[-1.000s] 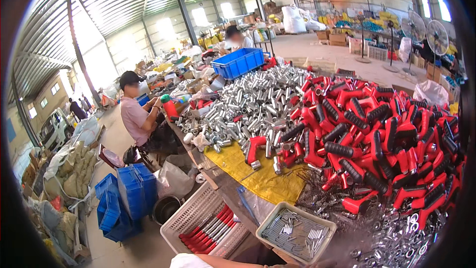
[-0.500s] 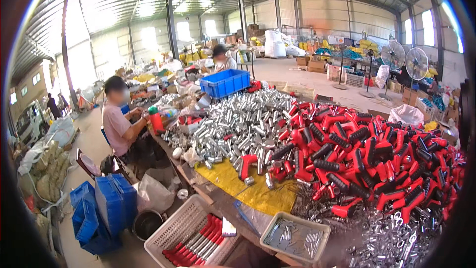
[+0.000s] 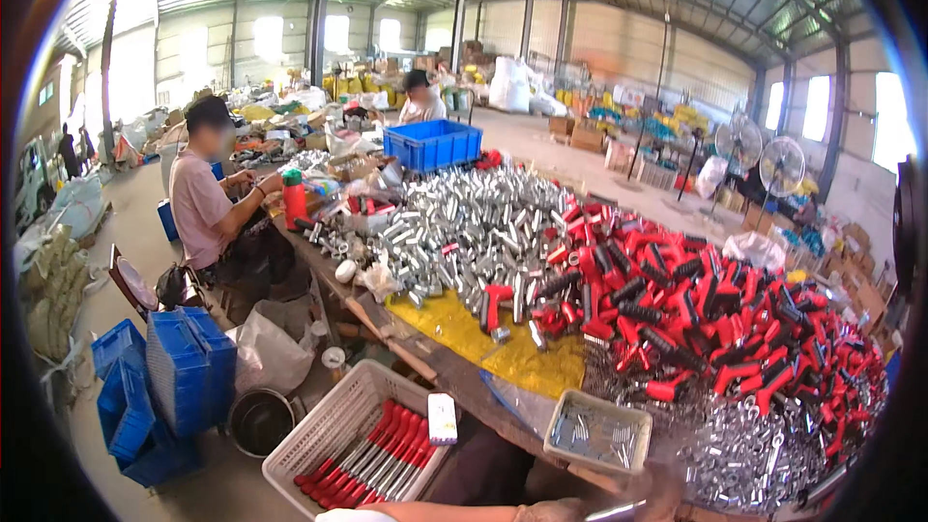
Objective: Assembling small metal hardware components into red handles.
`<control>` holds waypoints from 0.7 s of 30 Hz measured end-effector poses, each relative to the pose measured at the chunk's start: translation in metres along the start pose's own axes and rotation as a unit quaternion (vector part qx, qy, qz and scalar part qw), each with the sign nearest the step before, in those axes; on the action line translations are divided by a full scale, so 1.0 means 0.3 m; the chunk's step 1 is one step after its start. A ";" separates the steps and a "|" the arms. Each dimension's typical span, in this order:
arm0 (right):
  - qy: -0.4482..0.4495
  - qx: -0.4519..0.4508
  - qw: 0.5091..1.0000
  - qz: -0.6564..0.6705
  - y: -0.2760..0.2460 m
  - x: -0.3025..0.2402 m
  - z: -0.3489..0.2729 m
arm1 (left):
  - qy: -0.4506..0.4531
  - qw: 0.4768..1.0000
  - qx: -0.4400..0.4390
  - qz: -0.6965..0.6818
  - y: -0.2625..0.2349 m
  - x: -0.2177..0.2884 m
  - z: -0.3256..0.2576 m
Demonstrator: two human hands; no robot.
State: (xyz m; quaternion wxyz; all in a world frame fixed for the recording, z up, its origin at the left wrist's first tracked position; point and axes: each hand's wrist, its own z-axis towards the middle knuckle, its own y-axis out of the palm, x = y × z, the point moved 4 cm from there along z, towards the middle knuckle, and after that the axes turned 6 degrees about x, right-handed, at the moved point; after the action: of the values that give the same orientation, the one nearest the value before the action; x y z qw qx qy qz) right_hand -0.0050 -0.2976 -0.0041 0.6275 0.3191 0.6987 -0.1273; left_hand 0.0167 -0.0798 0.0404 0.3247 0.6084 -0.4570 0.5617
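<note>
My left forearm comes in along the lower edge, and my left hand (image 3: 553,510) is cut off there, its fingers hidden. Beside it my right hand (image 3: 663,491) is smeared by motion. Between the two hands lies a shiny silver metal bar (image 3: 617,511), partly out of frame; which hand grips it I cannot tell. Just beyond them stands a shallow cream tray (image 3: 551,422) with small metal pins. Left of the hands, a white plastic basket (image 3: 290,425) holds a row of red-handled tools (image 3: 372,459) with silver shafts. A small white box (image 3: 442,418) rests on its right rim.
Red-and-black pistol-shaped handles (image 3: 715,304) are heaped on the right, silver metal cylinders (image 3: 464,222) behind, small metal parts (image 3: 744,445) nearer. A yellow sheet (image 3: 454,336) lies beneath. Blue crates (image 3: 191,358) stand on the floor at left. A co-worker (image 3: 203,203) sits across the table's left side.
My left forearm, both hands and the silver bar have come into view at the lower edge. The view has turned slightly. The white box on the basket now stands out more plainly.
</note>
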 end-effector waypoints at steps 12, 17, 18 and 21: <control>-0.046 -0.298 0.937 0.174 0.513 -0.102 -0.241 | -0.571 0.509 0.238 0.598 -0.012 0.262 -0.058; -0.013 -0.306 0.943 0.131 0.546 -0.086 -0.281 | -0.701 0.184 0.219 0.653 -0.009 0.303 -0.067; -0.006 -0.310 0.943 0.121 0.552 -0.085 -0.296 | -0.705 0.175 0.217 0.652 -0.006 0.276 -0.058; -0.003 -0.302 0.948 0.103 0.538 -0.085 -0.293 | -0.694 0.155 0.215 0.669 0.009 0.139 0.034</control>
State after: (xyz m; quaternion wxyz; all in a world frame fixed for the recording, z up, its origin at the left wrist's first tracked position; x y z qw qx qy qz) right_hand 0.0231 -0.1307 0.0721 0.7065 0.1847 0.6657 0.1535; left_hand 0.0160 -0.0979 0.0793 -0.7739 0.2478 -0.5825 -0.0196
